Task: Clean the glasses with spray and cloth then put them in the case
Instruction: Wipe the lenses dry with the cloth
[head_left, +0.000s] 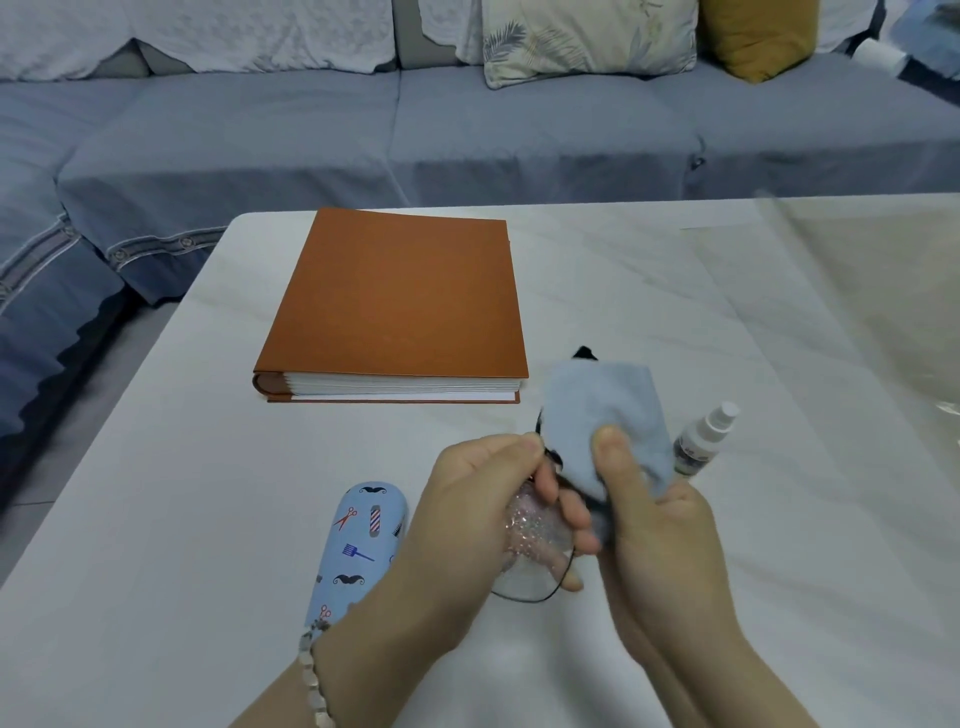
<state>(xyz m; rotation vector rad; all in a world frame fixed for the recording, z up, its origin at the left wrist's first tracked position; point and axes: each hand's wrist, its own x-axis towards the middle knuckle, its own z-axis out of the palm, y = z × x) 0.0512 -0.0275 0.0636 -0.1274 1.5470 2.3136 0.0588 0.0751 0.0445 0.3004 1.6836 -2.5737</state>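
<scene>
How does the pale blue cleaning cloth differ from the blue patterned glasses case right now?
The pale blue cleaning cloth is plain, soft and draped over the glasses; the blue patterned glasses case is rigid, rounded and printed with moustaches, scissors and combs. The cloth is pinched in the right hand above the white table; the case lies untouched on the table, left of the left hand. Both are light blue.

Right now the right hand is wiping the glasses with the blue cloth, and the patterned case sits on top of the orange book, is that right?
Not quite. The right hand is wiping the glasses with the blue cloth, but the patterned case lies on the white table, nearer than the orange book and apart from it. The head view shows this.
</scene>
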